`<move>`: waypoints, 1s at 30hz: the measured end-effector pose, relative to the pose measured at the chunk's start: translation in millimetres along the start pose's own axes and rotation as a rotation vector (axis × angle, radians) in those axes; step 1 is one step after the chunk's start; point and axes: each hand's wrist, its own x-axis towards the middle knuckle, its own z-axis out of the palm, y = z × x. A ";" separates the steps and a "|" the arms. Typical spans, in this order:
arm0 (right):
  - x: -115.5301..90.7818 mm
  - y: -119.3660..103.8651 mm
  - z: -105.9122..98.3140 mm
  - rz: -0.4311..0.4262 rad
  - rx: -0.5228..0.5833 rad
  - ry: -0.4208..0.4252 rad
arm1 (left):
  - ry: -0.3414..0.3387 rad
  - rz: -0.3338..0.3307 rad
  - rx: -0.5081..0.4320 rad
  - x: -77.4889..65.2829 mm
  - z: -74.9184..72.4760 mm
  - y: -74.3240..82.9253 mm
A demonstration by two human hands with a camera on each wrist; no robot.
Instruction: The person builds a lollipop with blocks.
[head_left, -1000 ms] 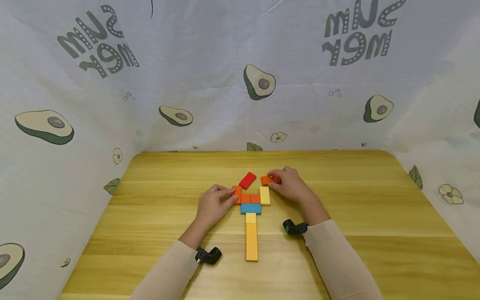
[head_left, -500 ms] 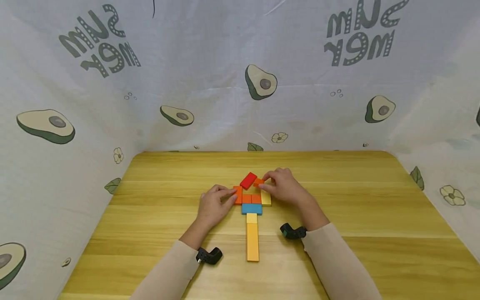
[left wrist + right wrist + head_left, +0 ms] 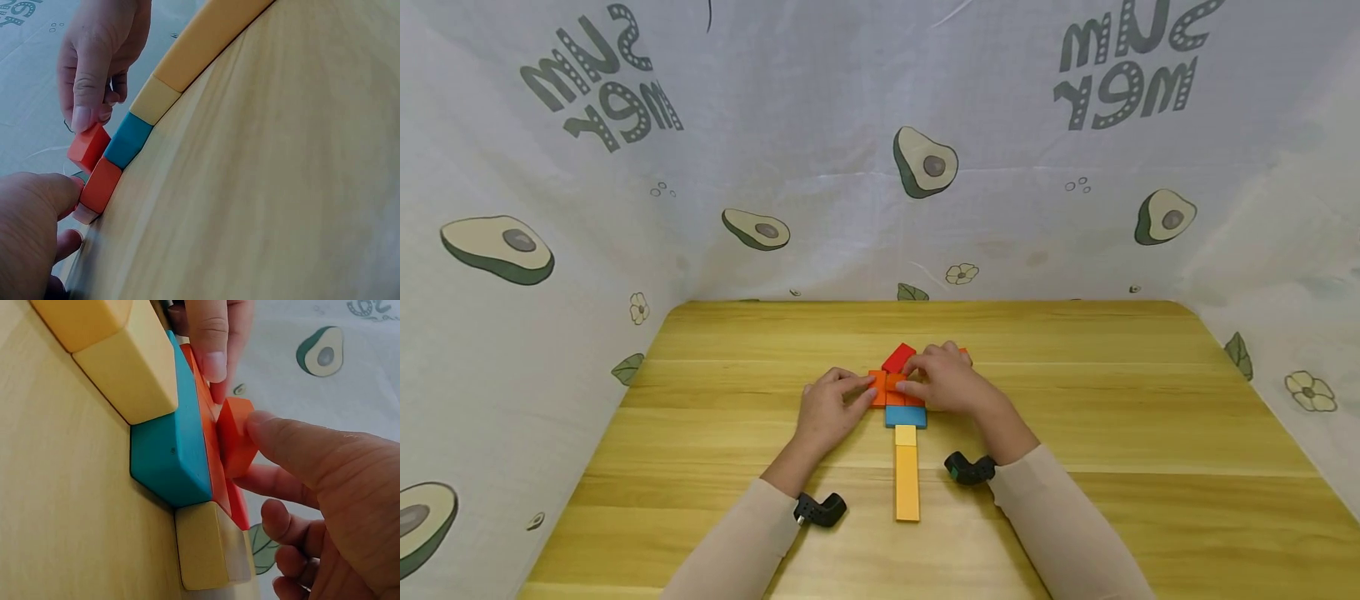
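My left hand (image 3: 835, 410) pinches the sides of an upright-lying orange block (image 3: 877, 389) at the left of a flat block figure. Between thumb and index finger, my right hand (image 3: 953, 383) holds a small orange block (image 3: 236, 434), raised over the orange row in the right wrist view. Below that row lies a blue block (image 3: 906, 416). A short pale yellow block (image 3: 906, 435) and a long yellow block (image 3: 907, 483) follow in line toward me. A red block (image 3: 898, 357) slants behind the row. Another pale block (image 3: 203, 547) is hidden by my right hand in the head view.
The figure lies on a wooden table (image 3: 737, 342). A bit of an orange-red block (image 3: 965, 353) peeks out behind my right hand. A white curtain (image 3: 835, 150) with avocado prints surrounds the table at the back and sides.
My right hand has carried the small orange block left and toward me, from the right of the figure to over the orange row. My left hand keeps its place.
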 end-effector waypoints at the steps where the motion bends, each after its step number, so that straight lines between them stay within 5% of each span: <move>1: 0.8 0.0 0.2 0.004 -0.002 0.003 | 0.000 -0.001 0.000 0.1 -0.1 0.2; 30: 7.1 1.3 10.7 0.008 -0.043 0.061 | 0.016 0.014 0.031 0.7 1.1 -1.3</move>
